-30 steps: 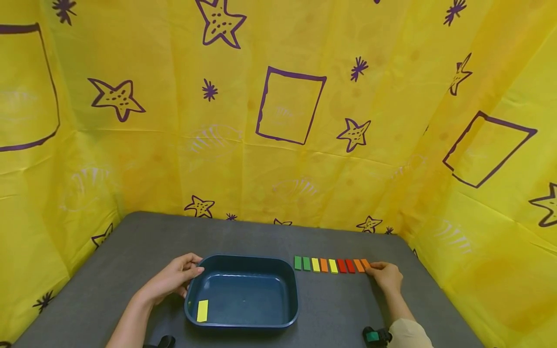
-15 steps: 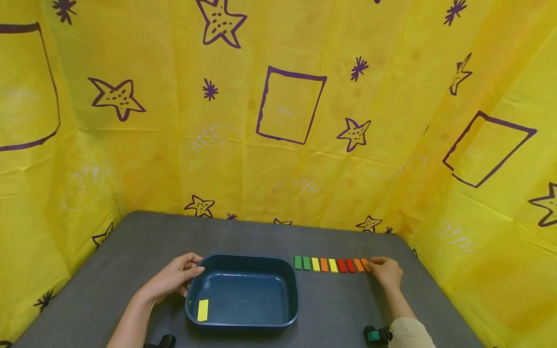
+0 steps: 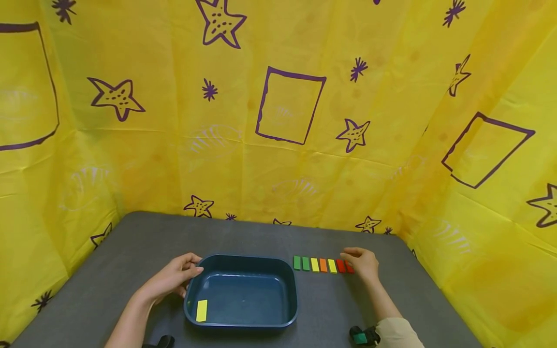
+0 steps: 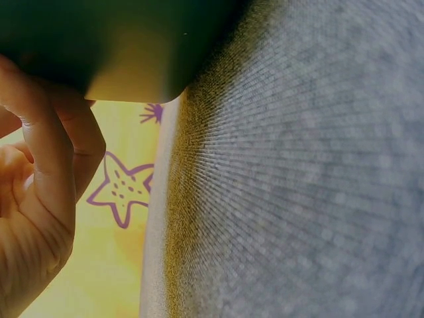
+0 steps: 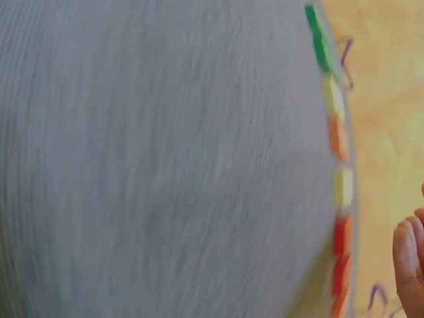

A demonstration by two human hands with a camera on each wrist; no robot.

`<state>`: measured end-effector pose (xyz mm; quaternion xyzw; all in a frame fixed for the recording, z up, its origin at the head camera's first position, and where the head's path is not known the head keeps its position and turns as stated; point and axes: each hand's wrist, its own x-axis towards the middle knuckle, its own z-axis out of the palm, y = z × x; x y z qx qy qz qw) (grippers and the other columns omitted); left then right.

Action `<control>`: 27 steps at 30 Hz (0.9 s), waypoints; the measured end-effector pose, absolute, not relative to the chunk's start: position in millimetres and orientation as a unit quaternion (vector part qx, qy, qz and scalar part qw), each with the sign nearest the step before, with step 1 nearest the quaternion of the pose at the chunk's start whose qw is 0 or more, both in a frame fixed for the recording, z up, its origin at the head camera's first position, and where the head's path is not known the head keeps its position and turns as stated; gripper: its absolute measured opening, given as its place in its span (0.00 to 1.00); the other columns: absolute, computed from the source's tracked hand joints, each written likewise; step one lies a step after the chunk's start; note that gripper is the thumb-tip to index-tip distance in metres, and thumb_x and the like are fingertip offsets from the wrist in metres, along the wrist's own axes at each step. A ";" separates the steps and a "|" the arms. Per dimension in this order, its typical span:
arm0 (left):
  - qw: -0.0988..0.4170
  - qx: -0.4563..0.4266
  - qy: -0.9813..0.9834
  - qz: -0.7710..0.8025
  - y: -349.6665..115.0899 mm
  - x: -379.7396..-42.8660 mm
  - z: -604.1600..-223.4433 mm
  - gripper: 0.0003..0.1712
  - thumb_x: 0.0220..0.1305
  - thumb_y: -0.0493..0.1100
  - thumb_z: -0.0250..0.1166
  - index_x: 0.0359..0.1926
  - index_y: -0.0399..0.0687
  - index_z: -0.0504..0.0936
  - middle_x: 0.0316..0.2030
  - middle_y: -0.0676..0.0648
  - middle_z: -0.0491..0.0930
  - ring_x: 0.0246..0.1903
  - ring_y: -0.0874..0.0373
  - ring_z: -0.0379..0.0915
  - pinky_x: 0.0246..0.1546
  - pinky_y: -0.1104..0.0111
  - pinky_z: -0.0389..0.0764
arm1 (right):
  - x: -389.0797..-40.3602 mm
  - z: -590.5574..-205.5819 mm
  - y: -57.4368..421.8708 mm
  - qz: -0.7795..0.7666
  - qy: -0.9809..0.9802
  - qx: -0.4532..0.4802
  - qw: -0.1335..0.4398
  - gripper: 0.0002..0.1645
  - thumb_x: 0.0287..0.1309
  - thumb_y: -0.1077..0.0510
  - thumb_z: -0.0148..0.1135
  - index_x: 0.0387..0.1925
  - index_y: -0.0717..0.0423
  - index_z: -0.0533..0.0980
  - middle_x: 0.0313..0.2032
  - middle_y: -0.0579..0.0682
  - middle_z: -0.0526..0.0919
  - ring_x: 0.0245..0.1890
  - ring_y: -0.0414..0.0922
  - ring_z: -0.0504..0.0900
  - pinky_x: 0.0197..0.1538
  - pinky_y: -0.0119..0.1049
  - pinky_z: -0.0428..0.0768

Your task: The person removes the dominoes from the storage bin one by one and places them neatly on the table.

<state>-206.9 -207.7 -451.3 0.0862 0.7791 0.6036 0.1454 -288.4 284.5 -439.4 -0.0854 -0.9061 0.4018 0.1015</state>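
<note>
My left hand grips the left rim of a dark blue plastic bin, thumb on the edge. In the left wrist view, the curled fingers are against the bin's dark underside or wall. My right hand is over the right end of a row of small coloured blocks. Two green blocks, a yellow block, an orange block, another yellow block and two red blocks show. Whether the right fingers hold a block is hidden.
One yellow block lies in the bin's front left corner. The grey tabletop backs onto a yellow curtain with purple drawings. In the right wrist view, an orange piece shows beyond the reds at the bottom.
My right hand has moved left from the row's right end and now covers where the two end orange blocks lay. The left hand and bin stay put.
</note>
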 end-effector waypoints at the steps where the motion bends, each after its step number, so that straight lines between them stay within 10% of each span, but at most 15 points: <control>1: 0.145 0.087 0.779 0.603 -207.9 -206.8 -451.2 0.26 0.74 0.45 0.56 0.59 0.27 0.64 0.38 0.42 0.75 0.24 0.61 0.71 0.21 0.69 0.81 | -288.1 -437.7 278.4 0.410 -0.903 -0.080 0.098 0.20 0.56 0.52 0.71 0.47 0.60 0.84 0.44 0.60 0.89 0.31 0.46 0.89 0.32 0.30 0.81; 9: 0.146 0.083 0.781 0.602 -209.0 -206.0 -451.9 0.25 0.74 0.45 0.55 0.59 0.27 0.64 0.37 0.42 0.74 0.24 0.60 0.71 0.21 0.69 0.81 | -284.8 -431.0 234.1 0.501 -0.863 -0.023 0.062 0.21 0.57 0.56 0.71 0.50 0.63 0.82 0.47 0.62 0.87 0.43 0.56 0.88 0.49 0.46 0.86; 27: 0.144 0.088 0.778 0.606 -207.7 -204.7 -451.5 0.25 0.74 0.44 0.55 0.59 0.27 0.64 0.35 0.46 0.72 0.23 0.61 0.69 0.20 0.70 0.79 | -263.4 -429.6 155.0 0.511 -0.851 0.120 0.017 0.19 0.51 0.56 0.75 0.45 0.58 0.84 0.44 0.60 0.88 0.43 0.49 0.88 0.42 0.29 0.84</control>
